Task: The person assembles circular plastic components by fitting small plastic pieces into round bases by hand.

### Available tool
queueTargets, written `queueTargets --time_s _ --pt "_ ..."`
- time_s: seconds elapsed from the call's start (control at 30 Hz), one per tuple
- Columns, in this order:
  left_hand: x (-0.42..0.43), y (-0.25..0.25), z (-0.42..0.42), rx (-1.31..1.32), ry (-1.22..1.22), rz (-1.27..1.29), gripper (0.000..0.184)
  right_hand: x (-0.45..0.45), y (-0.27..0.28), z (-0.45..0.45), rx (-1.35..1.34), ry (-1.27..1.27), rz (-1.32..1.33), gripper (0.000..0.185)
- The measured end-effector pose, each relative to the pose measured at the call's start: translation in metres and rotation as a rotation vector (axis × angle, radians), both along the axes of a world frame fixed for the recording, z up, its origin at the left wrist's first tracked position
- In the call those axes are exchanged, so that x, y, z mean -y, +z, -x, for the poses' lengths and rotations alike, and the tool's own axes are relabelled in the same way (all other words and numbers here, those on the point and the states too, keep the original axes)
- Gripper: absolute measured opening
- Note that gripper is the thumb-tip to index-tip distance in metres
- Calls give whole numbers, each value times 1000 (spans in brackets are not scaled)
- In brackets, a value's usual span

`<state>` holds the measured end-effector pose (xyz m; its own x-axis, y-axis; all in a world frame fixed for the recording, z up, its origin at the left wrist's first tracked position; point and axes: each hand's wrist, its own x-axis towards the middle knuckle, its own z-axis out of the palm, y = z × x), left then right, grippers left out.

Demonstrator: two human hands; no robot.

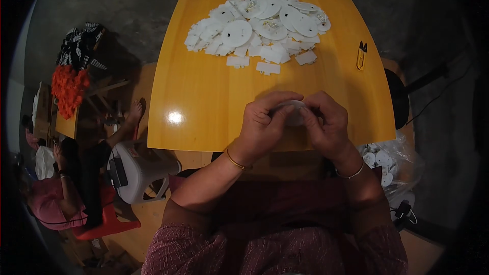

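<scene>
Between my two hands, just above the table's near edge, is a white round disc (pixel 294 117), mostly covered by fingers. My left hand (pixel 263 122) pinches its left side with thumb and fingers. On the other side my right hand (pixel 325 121) grips it the same way, thumb on the near face. Farther back on the table lies a heap of white discs and small white rectangular cards (pixel 237 33), some with small metallic pieces on them. A few cards, one of them a loose white card (pixel 268 68), lie at the heap's near side.
Yellow-handled thread snips (pixel 361 56) lie at the right of the wooden table (pixel 204 97). A clear plastic bag (pixel 402 158) with more white discs is down at the right. To the left are a grey stool (pixel 135 173), orange material (pixel 70 89) and another seated person (pixel 56 201).
</scene>
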<state>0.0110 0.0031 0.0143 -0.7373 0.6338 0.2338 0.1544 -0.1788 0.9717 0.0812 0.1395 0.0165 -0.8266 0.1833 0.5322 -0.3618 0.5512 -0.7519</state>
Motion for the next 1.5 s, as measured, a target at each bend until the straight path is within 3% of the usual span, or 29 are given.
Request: queueTargets --time_s 0.13,0.2,0.23,0.3,0.47,0.53,0.6,0.7,1.2,1.33,1.4,1.5 --pt "1 0 4 -19 -18 50 21 2 -1 0 -32 -41 -59 6" --pt "0 1 6 38 -3 19 22 4 -7 -2 63 -27 195 6" --pt "-1 1 6 93 8 -9 23 6 -10 -2 67 -27 196 6" --pt "-2 5 3 172 -12 -87 25 10 -13 3 46 -20 554 8" --pt "0 -6 9 249 -46 -145 30 3 -7 3 136 21 537 11" --pt "1 -5 11 10 -105 45 29 0 -6 3 143 19 528 10" --pt "-1 -2 8 18 -109 33 28 -6 -3 0 201 51 386 8" --pt "-1 -3 9 84 -125 1 25 -6 4 -2 297 79 412 8" --pt "-1 -3 1 -1 29 52 25 5 -5 -4 39 -48 83 8" --pt "-1 2 1 33 16 79 27 6 -2 -8 60 -45 107 6" --pt "-1 1 6 114 -28 38 28 7 0 -9 198 31 520 7" --pt "-2 -1 7 241 -95 -100 28 2 -2 -4 133 55 679 9"
